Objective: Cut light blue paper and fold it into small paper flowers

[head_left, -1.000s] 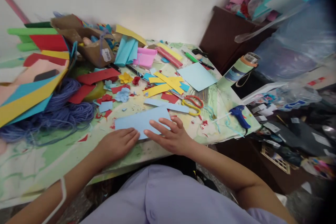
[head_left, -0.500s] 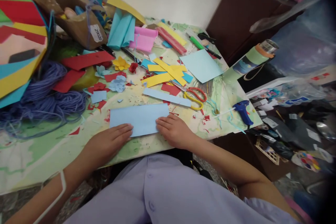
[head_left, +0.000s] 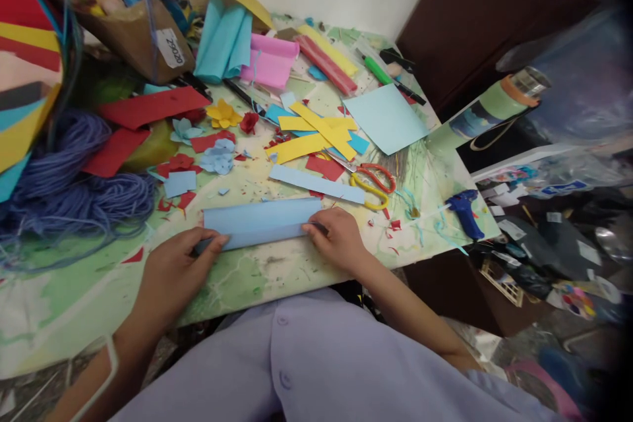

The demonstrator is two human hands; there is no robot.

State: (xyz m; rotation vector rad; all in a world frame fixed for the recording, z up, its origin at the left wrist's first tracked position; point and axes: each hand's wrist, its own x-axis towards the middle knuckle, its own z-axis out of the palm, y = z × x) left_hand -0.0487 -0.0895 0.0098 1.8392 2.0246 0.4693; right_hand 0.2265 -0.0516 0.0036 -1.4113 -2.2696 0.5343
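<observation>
A light blue sheet of paper (head_left: pixel 262 219) lies near the table's front edge, its near long side folded or curled up. My left hand (head_left: pixel 179 264) pinches the sheet's left end between thumb and fingers. At the right end my right hand (head_left: pixel 336 237) grips the near corner, thumb on top. Just beyond the sheet lies a narrow light blue paper strip (head_left: pixel 316 184), overlapping the handles of scissors (head_left: pixel 373 186) with one red and one yellow loop. Yellow paper strips (head_left: pixel 321 134) lie crossed behind it. Several paper flowers (head_left: pixel 217 157) sit beyond the sheet's left end.
Purple yarn (head_left: pixel 109 204) and red paper pieces (head_left: pixel 153 107) spread over the left side. A paper bag (head_left: pixel 123 33) stands at the back left. A pale blue sheet (head_left: pixel 386 119), a blue glue gun (head_left: pixel 465 212) and a bottle (head_left: pixel 499 105) are on the right.
Both hands have gone from lying flat on the blue sheet to pinching its ends. The sheet's near edge is now turned up, and the left hand has shifted left.
</observation>
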